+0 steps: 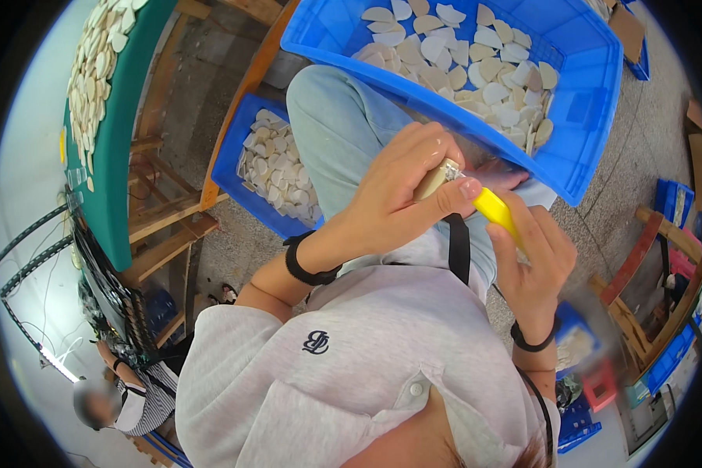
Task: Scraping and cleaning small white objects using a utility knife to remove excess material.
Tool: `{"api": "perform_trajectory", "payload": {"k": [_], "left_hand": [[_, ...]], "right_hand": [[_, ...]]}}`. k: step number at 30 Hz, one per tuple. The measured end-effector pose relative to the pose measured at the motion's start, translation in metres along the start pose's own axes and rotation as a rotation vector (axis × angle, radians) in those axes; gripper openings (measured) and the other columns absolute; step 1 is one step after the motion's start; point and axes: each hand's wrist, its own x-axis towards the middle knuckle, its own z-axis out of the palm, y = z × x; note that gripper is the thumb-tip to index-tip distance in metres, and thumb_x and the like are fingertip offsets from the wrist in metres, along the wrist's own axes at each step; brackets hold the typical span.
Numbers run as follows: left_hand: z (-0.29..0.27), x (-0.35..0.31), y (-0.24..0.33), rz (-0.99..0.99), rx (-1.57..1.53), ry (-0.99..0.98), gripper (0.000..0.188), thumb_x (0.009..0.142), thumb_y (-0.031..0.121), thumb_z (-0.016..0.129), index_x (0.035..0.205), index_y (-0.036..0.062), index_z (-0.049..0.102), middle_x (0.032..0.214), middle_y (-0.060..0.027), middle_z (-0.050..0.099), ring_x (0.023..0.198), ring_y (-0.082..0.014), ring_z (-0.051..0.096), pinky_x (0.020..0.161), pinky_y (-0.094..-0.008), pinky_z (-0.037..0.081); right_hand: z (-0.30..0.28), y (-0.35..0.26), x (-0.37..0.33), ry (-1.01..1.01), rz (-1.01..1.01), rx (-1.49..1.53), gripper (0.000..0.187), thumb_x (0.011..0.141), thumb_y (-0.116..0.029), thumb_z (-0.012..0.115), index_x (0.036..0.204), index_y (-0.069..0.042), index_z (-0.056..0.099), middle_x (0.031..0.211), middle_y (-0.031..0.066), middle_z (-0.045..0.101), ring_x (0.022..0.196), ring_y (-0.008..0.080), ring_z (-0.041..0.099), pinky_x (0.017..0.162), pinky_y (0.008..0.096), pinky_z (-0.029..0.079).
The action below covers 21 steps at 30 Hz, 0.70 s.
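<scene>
Between the fingers and thumb of my left hand (413, 179) is a cream, flat, rounded piece (432, 182), held in front of my lap. My right hand (537, 257) is closed around the bright yellow handle of a small tool (497, 214). This tool points toward the piece, and something shiny shows at the piece's end beside my left thumb. The thumb partly hides the tool's tip, so its exact kind and whether it touches the piece are unclear.
A large blue bin (581, 109) with many similar cream pieces stands ahead. A smaller blue bin (225, 160) of pieces is left of my knee. More pieces lie on a green-topped table (136, 93) at far left. Another person (136, 402) is at lower left.
</scene>
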Motion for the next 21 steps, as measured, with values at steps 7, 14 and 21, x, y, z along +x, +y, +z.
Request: {"api": "perform_trajectory", "payload": {"k": [7, 14, 21], "left_hand": [[0.002, 0.001, -0.004, 0.08, 0.128, 0.057, 0.024, 0.081, 0.021, 0.063, 0.07, 0.0039, 0.05, 0.069, -0.0065, 0.049, 0.064, -0.0218, 0.042, 0.06, -0.0309, 0.034], [0.004, -0.004, -0.009, -0.311, -0.579, -0.012, 0.031, 0.087, 0.033, 0.039, 0.072, 0.0058, 0.044, 0.073, -0.003, 0.039, 0.067, -0.0157, 0.035, 0.062, -0.0271, 0.029], [-0.002, 0.004, -0.012, -0.446, -0.923, -0.096, 0.034, 0.082, 0.039, 0.033, 0.069, 0.0088, 0.039, 0.069, -0.0023, 0.037, 0.065, -0.0142, 0.034, 0.061, -0.0268, 0.028]], "right_hand": [[0.005, 0.001, -0.003, 0.034, -0.005, -0.087, 0.033, 0.074, -0.02, 0.07, 0.103, -0.007, 0.064, 0.065, 0.0029, 0.051, 0.046, 0.0174, 0.046, 0.042, 0.0292, 0.035], [0.013, 0.007, -0.004, 0.192, 0.114, 0.103, 0.026, 0.08, -0.014, 0.066, 0.103, -0.002, 0.063, 0.071, 0.0076, 0.056, 0.054, 0.0174, 0.05, 0.048, 0.0256, 0.036], [0.005, 0.006, -0.005, 0.19, 0.272, 0.138, 0.023, 0.083, -0.011, 0.063, 0.101, 0.002, 0.061, 0.073, 0.0082, 0.056, 0.058, 0.0131, 0.048, 0.051, 0.0237, 0.036]]}}
